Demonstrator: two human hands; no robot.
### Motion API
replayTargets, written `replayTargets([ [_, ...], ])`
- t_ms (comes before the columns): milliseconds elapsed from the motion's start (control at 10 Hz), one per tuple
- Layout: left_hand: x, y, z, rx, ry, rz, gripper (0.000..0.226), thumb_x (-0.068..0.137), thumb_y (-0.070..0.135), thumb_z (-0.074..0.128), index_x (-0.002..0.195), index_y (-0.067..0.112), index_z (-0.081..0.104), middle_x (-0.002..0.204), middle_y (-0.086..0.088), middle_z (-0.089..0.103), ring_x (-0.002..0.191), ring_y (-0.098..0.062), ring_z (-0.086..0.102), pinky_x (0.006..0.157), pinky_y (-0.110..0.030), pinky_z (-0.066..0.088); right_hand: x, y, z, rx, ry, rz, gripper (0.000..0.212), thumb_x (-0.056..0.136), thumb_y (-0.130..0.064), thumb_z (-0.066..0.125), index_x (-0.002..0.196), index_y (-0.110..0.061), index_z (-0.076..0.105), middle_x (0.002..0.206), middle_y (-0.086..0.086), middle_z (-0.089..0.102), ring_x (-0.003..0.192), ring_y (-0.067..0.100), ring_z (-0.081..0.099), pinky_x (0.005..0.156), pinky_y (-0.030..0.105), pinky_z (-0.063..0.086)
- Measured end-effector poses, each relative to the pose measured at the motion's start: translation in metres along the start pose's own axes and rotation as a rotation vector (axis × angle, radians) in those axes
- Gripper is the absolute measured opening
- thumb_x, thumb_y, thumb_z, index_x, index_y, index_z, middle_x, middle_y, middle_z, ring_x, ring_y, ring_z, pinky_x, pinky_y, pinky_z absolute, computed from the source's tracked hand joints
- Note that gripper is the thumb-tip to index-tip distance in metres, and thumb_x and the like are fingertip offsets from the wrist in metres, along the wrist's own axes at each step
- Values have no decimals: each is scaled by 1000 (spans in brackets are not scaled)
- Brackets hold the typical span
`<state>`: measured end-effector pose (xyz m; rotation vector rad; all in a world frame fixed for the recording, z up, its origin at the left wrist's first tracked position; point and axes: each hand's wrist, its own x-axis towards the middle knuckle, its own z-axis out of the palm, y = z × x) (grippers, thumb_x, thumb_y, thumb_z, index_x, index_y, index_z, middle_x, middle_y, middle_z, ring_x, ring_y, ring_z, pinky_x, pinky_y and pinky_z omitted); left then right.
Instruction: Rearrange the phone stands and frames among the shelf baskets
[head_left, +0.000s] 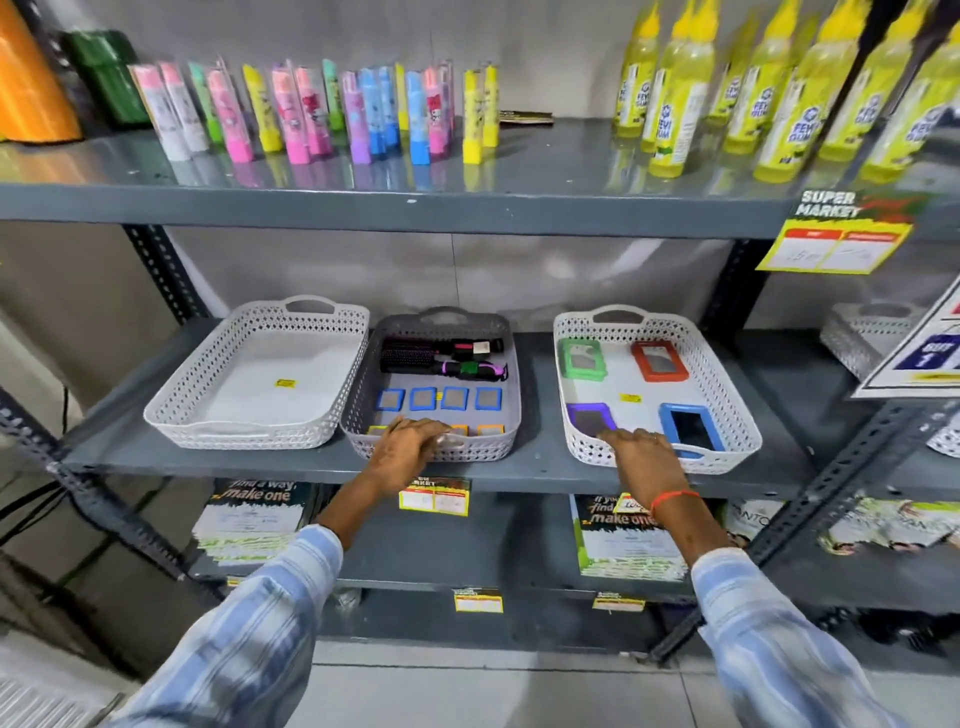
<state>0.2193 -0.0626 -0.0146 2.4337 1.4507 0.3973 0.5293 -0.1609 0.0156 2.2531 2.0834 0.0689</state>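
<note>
Grey shelf (540, 467), left hand (405, 447) on grey basket (511, 374), right hand (644, 457) on white basket (737, 410)

Left basket (208, 400) white, lattice-walled; middle basket (506, 374) grey; right basket (727, 384) white. Frames in it: green (582, 359), orange-red (660, 361), purple (591, 418), blue (690, 429). Sleeves (249, 639) pale blue plaid (blurred).

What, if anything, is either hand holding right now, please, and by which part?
Nothing is clearly held. The left hand rests over the grey basket's front rim; the right hand's fingers touch the purple frame, without a visible grasp.
</note>
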Motion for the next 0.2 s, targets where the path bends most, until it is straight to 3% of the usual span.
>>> replayTargets([
  [200,10,41,-45,73,-138,23,35,95,18,45,130,16,49,127,-16,61,115,-35,55,97,-38,39,21,-14,-56,217,-22,-56,39,95,-8,40,133,-14,50,135,16,57,123,33,52,104,38,41],
])
